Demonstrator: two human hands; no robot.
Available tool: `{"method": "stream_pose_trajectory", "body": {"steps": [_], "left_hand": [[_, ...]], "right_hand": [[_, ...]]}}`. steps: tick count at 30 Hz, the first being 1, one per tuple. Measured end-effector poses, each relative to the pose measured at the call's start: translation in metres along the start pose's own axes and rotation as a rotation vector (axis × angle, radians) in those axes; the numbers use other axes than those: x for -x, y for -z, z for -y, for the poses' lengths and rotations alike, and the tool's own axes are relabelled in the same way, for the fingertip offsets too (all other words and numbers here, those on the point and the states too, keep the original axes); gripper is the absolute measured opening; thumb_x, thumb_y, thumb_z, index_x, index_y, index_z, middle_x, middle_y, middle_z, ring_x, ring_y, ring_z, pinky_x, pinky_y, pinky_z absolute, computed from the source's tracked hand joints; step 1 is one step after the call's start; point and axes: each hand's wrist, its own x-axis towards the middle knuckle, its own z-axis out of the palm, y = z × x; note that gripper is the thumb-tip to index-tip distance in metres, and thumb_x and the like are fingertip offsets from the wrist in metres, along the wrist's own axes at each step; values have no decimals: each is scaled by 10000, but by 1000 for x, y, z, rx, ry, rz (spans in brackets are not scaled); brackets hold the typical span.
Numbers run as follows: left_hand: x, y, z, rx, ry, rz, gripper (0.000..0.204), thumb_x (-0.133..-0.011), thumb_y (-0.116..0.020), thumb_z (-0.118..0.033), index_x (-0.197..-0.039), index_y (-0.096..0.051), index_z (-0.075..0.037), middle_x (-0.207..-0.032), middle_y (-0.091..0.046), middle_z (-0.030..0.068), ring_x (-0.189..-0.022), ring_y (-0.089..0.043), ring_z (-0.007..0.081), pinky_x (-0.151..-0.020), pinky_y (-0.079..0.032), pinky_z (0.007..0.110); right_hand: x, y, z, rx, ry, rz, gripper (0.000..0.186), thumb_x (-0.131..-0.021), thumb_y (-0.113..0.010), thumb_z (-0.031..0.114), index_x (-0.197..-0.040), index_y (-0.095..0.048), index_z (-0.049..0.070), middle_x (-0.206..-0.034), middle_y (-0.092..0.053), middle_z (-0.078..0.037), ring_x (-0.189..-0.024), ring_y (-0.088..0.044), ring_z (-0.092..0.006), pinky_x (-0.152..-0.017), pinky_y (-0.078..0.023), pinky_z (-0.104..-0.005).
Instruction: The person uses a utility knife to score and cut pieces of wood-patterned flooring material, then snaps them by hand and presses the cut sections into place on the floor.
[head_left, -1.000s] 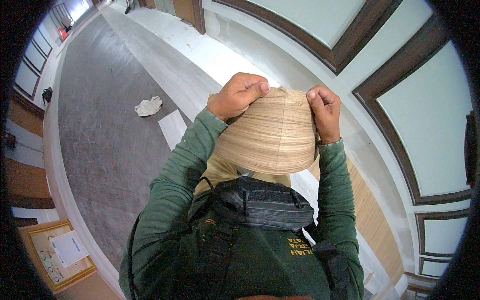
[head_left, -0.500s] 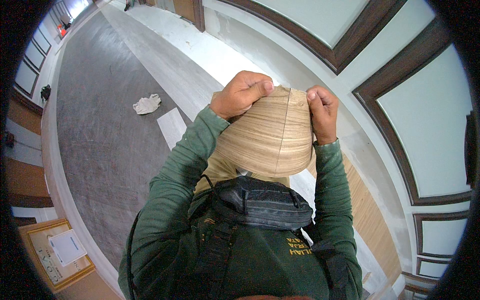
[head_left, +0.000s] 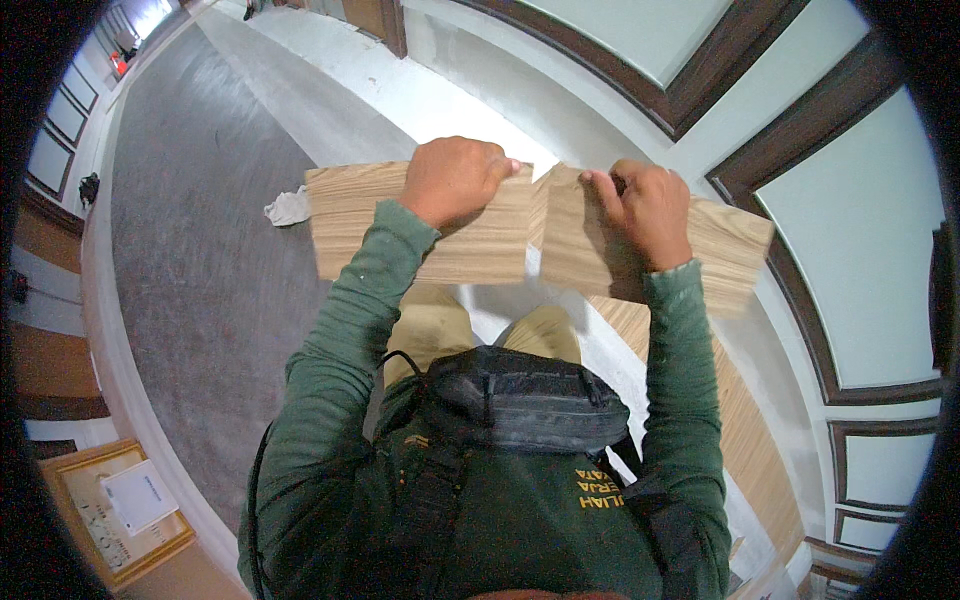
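Note:
Two separate pieces of wood-look vinyl plank are held side by side in front of me, with a narrow gap between their facing edges. My left hand (head_left: 450,185) is closed over the top edge of the left plank piece (head_left: 345,225), thumb near its inner end. The right plank piece (head_left: 725,255) slants down toward the right. My right hand (head_left: 645,212) grips it along its upper edge, fingers bent over the grain side. Both pieces are off the floor, above my knees.
A crumpled whitish rag (head_left: 287,208) lies on the dark grey floor (head_left: 215,300) at left. Laid wood-look flooring (head_left: 745,420) runs along the panelled wall (head_left: 850,240) at right. A gold-framed board (head_left: 125,510) is at lower left. A black waist pouch (head_left: 520,400) sits at my middle.
The single curved plank, bent downward with a crease across it, is now two flatter pieces. My hands have moved slightly apart, one piece in each.

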Motion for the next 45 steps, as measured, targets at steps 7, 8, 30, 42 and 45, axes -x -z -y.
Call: {"method": "stream_pose_trajectory", "body": {"steps": [7,8,30,42,45], "left_hand": [[16,-4,47,-46,241,91,396,-971,-497,-400,-881,-739,-99,-917,-712,111,-820,-664,329,-705,-515,465],[21,-12,60,-21,304,113,409,-970,-493,-412,-889,-738,-94,-929,-710,118,-821,-661,338,-718,-512,472],[278,-193,286,264,1002,48,485,-970,-462,-435,-1074,-702,-27,-1094,-674,235,-1019,-629,422,-903,-472,484],[377,-273,269,173,1185,434,439,-973,-465,-426,-1156,-689,-97,-1210,-661,160,-1136,-608,361,-977,-464,486],[389,-276,245,266,1203,489,438,-961,-481,-436,-1140,-699,-101,-1218,-658,156,-1162,-601,337,-978,-465,488]], "right_hand": [[-2,-8,-11,-80,-108,58,476,-886,-638,486,-701,-690,51,-613,-611,-194,-586,-613,-389,-559,-473,-471],[0,-14,-10,-130,-122,66,484,-885,-639,490,-697,-689,47,-608,-607,-196,-580,-608,-393,-553,-468,-472],[56,-119,22,-443,-207,282,350,-913,-668,279,-730,-650,-19,-614,-580,-163,-532,-537,-215,-553,-444,-354],[67,-179,-15,-437,-85,417,322,-905,-684,287,-749,-668,6,-656,-645,-151,-563,-591,-255,-571,-468,-369],[63,-179,-11,-471,-81,447,330,-909,-682,290,-736,-661,10,-638,-629,-138,-564,-584,-236,-561,-458,-370]]}}
